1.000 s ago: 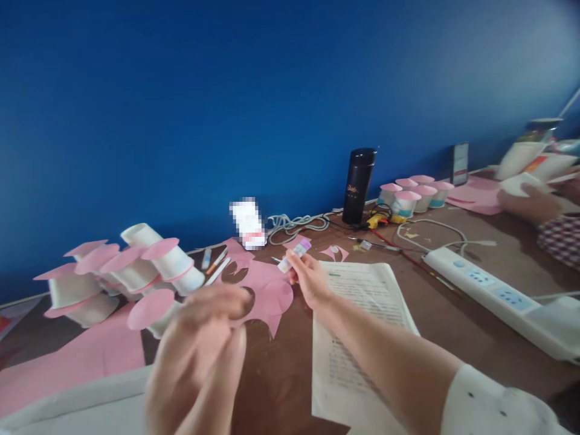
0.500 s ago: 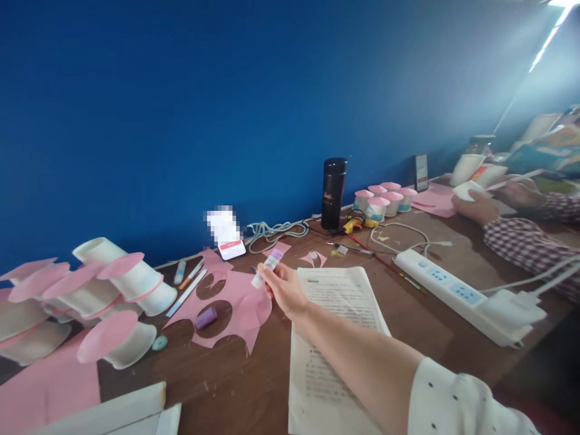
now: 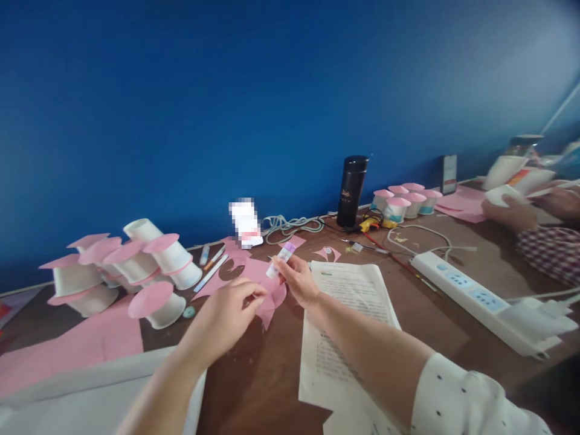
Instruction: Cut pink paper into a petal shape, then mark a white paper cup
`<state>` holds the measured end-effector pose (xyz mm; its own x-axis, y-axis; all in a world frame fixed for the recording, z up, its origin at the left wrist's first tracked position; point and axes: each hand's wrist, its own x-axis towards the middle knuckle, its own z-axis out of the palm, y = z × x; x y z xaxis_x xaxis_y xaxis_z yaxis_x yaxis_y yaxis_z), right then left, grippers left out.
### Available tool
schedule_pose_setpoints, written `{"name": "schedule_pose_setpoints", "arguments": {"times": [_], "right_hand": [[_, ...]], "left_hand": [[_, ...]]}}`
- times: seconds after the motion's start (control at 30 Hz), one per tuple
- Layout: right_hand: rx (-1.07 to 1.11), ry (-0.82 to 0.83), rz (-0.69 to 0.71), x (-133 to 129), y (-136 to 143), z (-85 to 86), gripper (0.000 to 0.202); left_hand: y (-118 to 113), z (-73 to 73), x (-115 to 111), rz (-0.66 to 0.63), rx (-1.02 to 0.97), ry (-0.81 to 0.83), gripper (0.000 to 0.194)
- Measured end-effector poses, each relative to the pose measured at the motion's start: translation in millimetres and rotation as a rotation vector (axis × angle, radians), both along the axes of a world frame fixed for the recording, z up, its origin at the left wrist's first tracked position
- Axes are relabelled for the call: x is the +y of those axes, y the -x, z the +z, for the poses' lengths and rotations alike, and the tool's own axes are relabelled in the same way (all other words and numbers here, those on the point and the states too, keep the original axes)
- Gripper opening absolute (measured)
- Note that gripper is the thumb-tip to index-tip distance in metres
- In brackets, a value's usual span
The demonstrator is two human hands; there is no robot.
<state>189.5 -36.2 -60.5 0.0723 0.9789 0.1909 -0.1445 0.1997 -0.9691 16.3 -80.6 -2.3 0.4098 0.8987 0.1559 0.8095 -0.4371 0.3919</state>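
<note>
My right hand (image 3: 296, 281) pinches a purple-and-white glue stick (image 3: 281, 260), tilted above the cut pink paper (image 3: 254, 269). To its left, my left hand (image 3: 229, 314) hangs low over the same paper, its fingers curled together. Whatever they may hold is hidden. No purple cap shows now; my left hand covers that part of the paper. Under my right forearm lie printed sheets (image 3: 348, 290). At the left, several paper cups (image 3: 170, 305) with pink paper discs (image 3: 149, 299) are piled on their sides and upright.
Behind the hands a phone (image 3: 247, 223) leans by the blue wall, beside coiled cable (image 3: 294, 226). A black flask (image 3: 352, 190), small pink-topped cups (image 3: 397, 209) and a white power strip (image 3: 475, 302) stand rightward. A co-worker's hands (image 3: 510, 211) hold something white at far right.
My left hand has come into view and reached over the pink paper, where a purple cap lay. My right hand still holds the glue stick. The view has swung left.
</note>
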Motion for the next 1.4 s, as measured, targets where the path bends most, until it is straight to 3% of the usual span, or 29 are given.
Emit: {"name": "schedule_pose_setpoints", "arguments": {"times": [0.07,0.13,0.3,0.37,0.47,0.6,0.93,1.2,1.4], "right_hand": [[0.024,0.007,-0.028,1,-1,-0.7,0.042],[0.040,0.016,-0.036,2,-1,-0.2,0.042],[0.158,0.048,0.117,2,-12,18.2,0.039],[0.204,0.173,0.208,2,-22,29.8,0.036],[0.097,0.425,0.401,2,-36,41.4,0.035],[-0.005,0.542,0.539,1,-41,39.2,0.030],[0.197,0.504,0.409,3,-33,32.5,0.029],[0.202,0.555,0.462,1,-29,27.6,0.029],[0.197,0.542,0.488,-1,-27,28.4,0.026]], "left_hand": [[-2,-9.6,4,-0.010,0.081,0.095,0.018],[-3,-19.6,9,-0.024,0.084,0.083,0.023],[-1,-31.8,11,-0.093,0.136,0.030,0.019],[-1,-32.7,10,-0.071,0.188,-0.010,0.018],[-4,-33.6,10,-0.052,0.254,-0.073,0.022],[-8,-32.6,9,-0.055,0.270,-0.100,0.020],[-6,-29.3,4,-0.115,0.264,-0.045,0.024],[-6,-32.2,6,-0.098,0.236,-0.073,0.027],[-12,-31.4,6,-0.054,0.202,-0.092,0.041]]}}
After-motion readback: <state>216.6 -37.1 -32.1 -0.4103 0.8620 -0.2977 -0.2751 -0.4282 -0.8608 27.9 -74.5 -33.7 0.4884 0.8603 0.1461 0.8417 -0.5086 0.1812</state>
